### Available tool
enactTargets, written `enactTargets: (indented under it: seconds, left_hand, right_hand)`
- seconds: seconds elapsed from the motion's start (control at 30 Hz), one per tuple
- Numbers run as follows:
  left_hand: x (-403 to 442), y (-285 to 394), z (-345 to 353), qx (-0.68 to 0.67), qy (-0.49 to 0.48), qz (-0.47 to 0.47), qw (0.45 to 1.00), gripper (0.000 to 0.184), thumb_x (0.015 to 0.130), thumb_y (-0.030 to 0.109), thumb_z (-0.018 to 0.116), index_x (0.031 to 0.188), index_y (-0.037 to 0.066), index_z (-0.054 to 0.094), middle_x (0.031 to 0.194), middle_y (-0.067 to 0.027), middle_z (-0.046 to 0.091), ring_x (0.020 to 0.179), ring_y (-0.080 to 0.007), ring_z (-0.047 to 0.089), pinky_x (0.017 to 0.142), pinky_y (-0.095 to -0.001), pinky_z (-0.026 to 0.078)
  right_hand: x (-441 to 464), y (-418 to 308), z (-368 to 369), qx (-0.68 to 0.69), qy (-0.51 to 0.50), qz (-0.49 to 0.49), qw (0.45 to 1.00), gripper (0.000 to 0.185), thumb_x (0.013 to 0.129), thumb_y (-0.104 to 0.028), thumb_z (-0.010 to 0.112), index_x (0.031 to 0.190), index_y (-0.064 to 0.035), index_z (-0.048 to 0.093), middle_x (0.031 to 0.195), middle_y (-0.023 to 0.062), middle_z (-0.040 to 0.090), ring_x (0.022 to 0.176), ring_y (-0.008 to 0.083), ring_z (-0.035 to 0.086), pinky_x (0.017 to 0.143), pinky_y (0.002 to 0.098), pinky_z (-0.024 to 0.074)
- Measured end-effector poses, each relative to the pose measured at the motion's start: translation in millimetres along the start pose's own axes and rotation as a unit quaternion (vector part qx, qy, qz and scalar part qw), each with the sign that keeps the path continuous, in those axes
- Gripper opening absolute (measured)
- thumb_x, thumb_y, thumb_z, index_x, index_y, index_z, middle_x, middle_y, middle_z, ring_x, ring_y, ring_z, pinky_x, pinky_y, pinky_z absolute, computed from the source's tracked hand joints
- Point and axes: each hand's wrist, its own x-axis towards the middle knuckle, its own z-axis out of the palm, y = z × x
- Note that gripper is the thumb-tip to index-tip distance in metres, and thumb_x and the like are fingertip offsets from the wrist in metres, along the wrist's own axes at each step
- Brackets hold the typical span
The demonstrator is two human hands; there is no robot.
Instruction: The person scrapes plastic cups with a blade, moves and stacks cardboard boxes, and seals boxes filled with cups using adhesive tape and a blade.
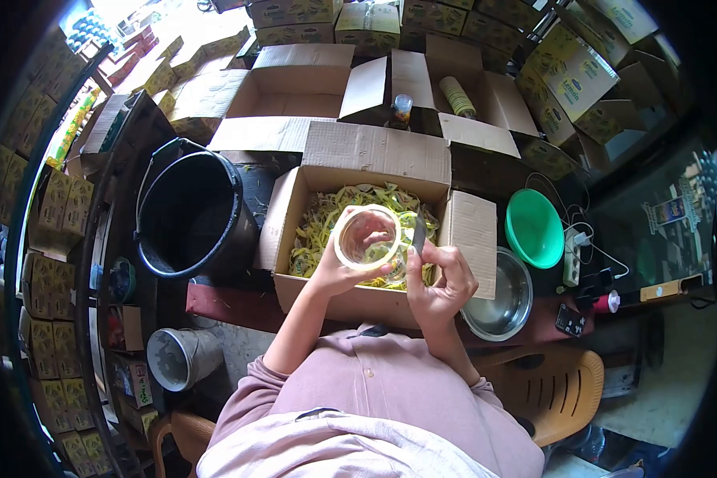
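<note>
Over an open cardboard box full of yellow-green printed labels, my left hand holds a clear round cup with a pale rim, its mouth turned up toward the camera. My right hand is just right of the cup, thumb and forefinger pinched on a label strip with a dark edge. The strip stands close beside the cup's right side; whether they touch is hard to tell.
Left of the box stands a large black bucket; a grey bucket is below it. On the right are a green bowl, a metal bowl and white cables. Behind, an open carton and stacked cups.
</note>
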Motion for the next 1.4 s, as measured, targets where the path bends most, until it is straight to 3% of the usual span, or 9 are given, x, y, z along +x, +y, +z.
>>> enactTargets:
  seconds: [0.07,0.13,0.23,0.53,0.63,0.7,1.1,1.23,1.4]
  left_hand:
    - [-0.7,-1.1,-0.9,-0.03,0.031,-0.034,0.998,0.06,0.065,-0.001,0.068,0.116,0.005,0.037,0.108,-0.0077,0.047,0.102,-0.0156,0.046,0.087,-0.0306,0.039]
    - [-0.7,-2.9,0.2,-0.004,0.02,-0.01,1.0,0.059,0.067,-0.002,0.065,0.119,0.004,0.036,0.111,-0.008,0.046,0.104,-0.0163,0.045,0.09,-0.0321,0.037]
    - [-2.9,-2.9,2.3,0.01,0.023,-0.011,1.0,0.06,0.067,-0.002,0.064,0.119,0.004,0.035,0.111,-0.0079,0.045,0.105,-0.0166,0.044,0.091,-0.0322,0.037]
    - [-2.3,1.0,7.0,0.06,0.026,0.007,0.998,0.06,0.066,0.001,0.067,0.117,0.004,0.035,0.11,-0.0078,0.045,0.104,-0.0157,0.044,0.089,-0.0316,0.039]
    - [-2.2,0.9,8.8,0.058,0.027,0.01,0.998,0.059,0.065,0.002,0.067,0.116,0.004,0.036,0.109,-0.0078,0.045,0.104,-0.0157,0.045,0.088,-0.0315,0.039]
    - [-2.2,-1.4,7.3,0.051,0.023,0.009,0.998,0.059,0.065,0.002,0.068,0.115,0.004,0.036,0.109,-0.0079,0.046,0.103,-0.0159,0.045,0.088,-0.0315,0.039]
    - [-2.0,8.2,-4.5,0.212,-0.032,-0.005,0.977,0.065,0.058,0.005,0.073,0.114,0.004,0.039,0.108,-0.0073,0.046,0.102,-0.0163,0.046,0.089,-0.0306,0.038]
    - [-4.6,8.6,-5.7,0.162,-0.036,-0.048,0.985,0.069,0.057,0.005,0.074,0.116,0.004,0.038,0.111,-0.0059,0.045,0.106,-0.0159,0.043,0.092,-0.0305,0.034]
    - [-1.5,3.4,0.5,0.085,-0.008,-0.025,0.996,0.064,0.061,0.005,0.071,0.116,0.003,0.039,0.11,-0.0072,0.047,0.103,-0.0152,0.046,0.089,-0.0297,0.038]
  right_hand:
    - [0.9,-0.1,0.4,-0.006,0.005,-0.012,1.0,0.015,0.064,0.003,0.065,0.077,-0.0014,0.059,0.066,0.008,0.058,0.057,0.0163,0.057,0.052,0.0248,0.0448]
    - [1.9,-0.5,2.2,-0.009,0.008,-0.031,0.999,0.015,0.064,0.003,0.065,0.077,-0.0009,0.059,0.064,0.0062,0.055,0.053,0.0121,0.052,0.047,0.022,0.0389]
    - [2.2,-3.2,1.3,-0.013,-0.012,-0.017,1.0,0.016,0.065,0.003,0.064,0.08,-0.0025,0.06,0.068,0.0083,0.059,0.06,0.0174,0.06,0.053,0.0263,0.0474]
    - [0.9,-7.0,3.9,-0.015,-0.018,-0.017,1.0,0.018,0.065,0.003,0.064,0.082,-0.0033,0.06,0.063,0.0065,0.056,0.056,0.0154,0.057,0.053,0.026,0.0469]
    - [1.0,-5.4,7.6,-0.018,0.008,-0.03,0.999,0.014,0.063,0.004,0.063,0.075,-0.0009,0.059,0.064,0.0077,0.056,0.054,0.0149,0.055,0.048,0.0239,0.0422]
    - [1.4,-4.4,7.0,-0.042,0.003,-0.043,0.998,0.018,0.063,0.003,0.064,0.08,-0.0035,0.06,0.064,0.0063,0.056,0.055,0.016,0.056,0.05,0.0256,0.0453]
    - [10.8,1.9,7.4,-0.054,-0.011,-0.065,0.996,0.022,0.063,0.004,0.065,0.082,-0.0047,0.061,0.065,0.0064,0.056,0.056,0.017,0.057,0.051,0.0268,0.046]
    - [14.2,4.3,5.4,0.005,-0.022,-0.031,0.999,0.018,0.064,0.005,0.064,0.079,-0.0033,0.06,0.065,0.0074,0.057,0.056,0.0174,0.058,0.052,0.0267,0.046]
    - [6.9,1.4,1.9,0.022,0.005,0.016,1.0,0.013,0.064,0.003,0.065,0.074,-0.0021,0.059,0.065,0.0071,0.059,0.059,0.0172,0.06,0.053,0.0255,0.0468]
